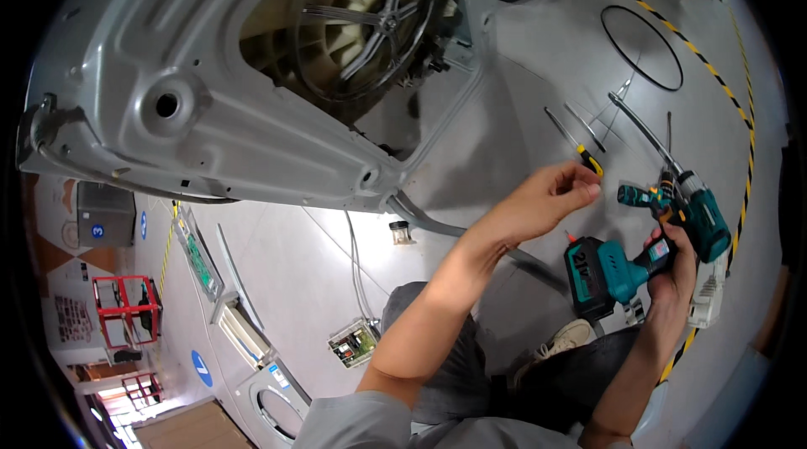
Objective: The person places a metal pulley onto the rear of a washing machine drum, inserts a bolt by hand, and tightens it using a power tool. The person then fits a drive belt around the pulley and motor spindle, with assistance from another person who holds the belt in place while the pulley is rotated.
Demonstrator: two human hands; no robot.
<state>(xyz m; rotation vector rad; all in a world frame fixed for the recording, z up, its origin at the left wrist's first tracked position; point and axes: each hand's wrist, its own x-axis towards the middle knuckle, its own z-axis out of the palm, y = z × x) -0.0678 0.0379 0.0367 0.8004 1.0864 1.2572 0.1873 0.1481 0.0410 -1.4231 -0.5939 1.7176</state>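
Note:
My right hand [675,272] is wrapped round the grip of a teal and black cordless power tool [708,222]. A long metal shaft [643,125] with a socket-like end points from it toward the far left. My left hand [555,197] hovers over the floor, thumb and fingers curled together; anything between them is hidden or too small to name. Just beyond it lies a screwdriver [591,161] with a yellow and black handle. A smaller teal drill [639,196] lies beside the held tool. At the upper left is a tilted grey washing machine cabinet [277,146], its opening showing a spoked pulley [388,23].
A black drive belt [604,35] and a metal rod [586,128] lie on the floor. A grey hose [424,220] runs from the cabinet behind my left forearm. A circuit board box [353,343] and a small jar [400,233] stand nearer. Striped tape [714,71] curves along the right.

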